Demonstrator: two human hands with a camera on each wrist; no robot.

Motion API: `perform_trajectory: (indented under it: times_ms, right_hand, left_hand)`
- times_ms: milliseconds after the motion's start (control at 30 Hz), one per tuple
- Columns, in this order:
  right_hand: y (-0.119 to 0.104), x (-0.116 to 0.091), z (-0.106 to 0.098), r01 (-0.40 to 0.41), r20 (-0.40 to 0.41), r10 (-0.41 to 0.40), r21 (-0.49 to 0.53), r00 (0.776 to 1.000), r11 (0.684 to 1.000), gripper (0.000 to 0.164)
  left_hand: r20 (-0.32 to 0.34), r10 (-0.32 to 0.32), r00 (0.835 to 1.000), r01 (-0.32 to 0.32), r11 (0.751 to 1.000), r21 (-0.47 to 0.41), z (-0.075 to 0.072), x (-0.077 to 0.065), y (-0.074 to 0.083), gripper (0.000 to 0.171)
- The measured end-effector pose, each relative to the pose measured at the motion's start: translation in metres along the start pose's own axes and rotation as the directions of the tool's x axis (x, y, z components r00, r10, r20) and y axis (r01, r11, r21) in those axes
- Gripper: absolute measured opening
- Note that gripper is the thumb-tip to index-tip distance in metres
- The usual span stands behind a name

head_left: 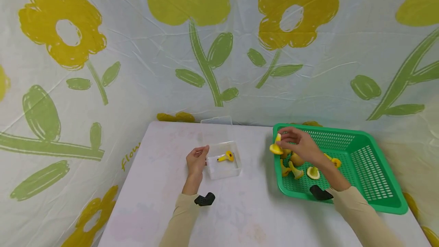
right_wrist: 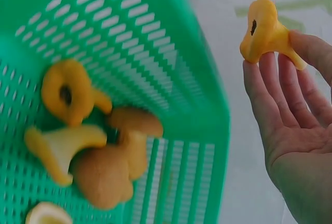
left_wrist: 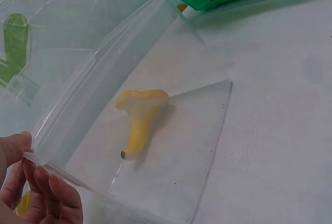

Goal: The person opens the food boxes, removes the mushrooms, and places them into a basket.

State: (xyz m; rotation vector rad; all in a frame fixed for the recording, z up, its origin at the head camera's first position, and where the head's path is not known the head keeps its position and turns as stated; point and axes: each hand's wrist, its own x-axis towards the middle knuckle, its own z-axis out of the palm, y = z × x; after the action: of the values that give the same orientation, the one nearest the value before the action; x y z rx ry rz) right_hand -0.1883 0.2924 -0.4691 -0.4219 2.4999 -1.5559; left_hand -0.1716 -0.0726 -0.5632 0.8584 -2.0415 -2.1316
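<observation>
My right hand [head_left: 302,145] pinches a yellow trumpet-shaped mushroom [right_wrist: 267,29] between thumb and fingertips, over the left rim of the green basket [head_left: 363,134]. Seen from the right wrist, the mushroom has a dark hollow in its cap. With thumb and fingers my left hand [head_left: 197,160] grips the rim of a clear plastic box [head_left: 219,172] at its left side. One yellow mushroom [left_wrist: 141,120] lies on its side in that box, its stem end dark. Inside the basket are several more yellow mushrooms [right_wrist: 67,92] and brown rounded ones [right_wrist: 104,175], gathered toward its left part.
A clear flat plastic piece [head_left: 217,120] stands at the table's back edge. The white table [head_left: 233,209] lies between the box and the basket, which sits on the right. A flower-printed sheet [head_left: 151,68] hangs close behind and to the left.
</observation>
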Motion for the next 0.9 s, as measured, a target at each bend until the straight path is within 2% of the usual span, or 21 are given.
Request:
perform_trajectory:
  times_ms: [467,900]
  right_hand:
    - [0.023,-0.032,-0.046,-0.026,-0.098,0.017,-0.091,0.995,0.995,0.040]
    - [0.054,-0.055,-0.087,-0.104,-0.093,0.087,-0.202,0.992,0.974,0.040]
  left_hand:
    - [-0.008,-0.003,1.000,0.003,1.000,0.000,0.001,-0.001,0.001,0.028]
    - [-0.005,-0.006,1.000,0.006,1.000,-0.009,0.000,0.002,0.000,0.028]
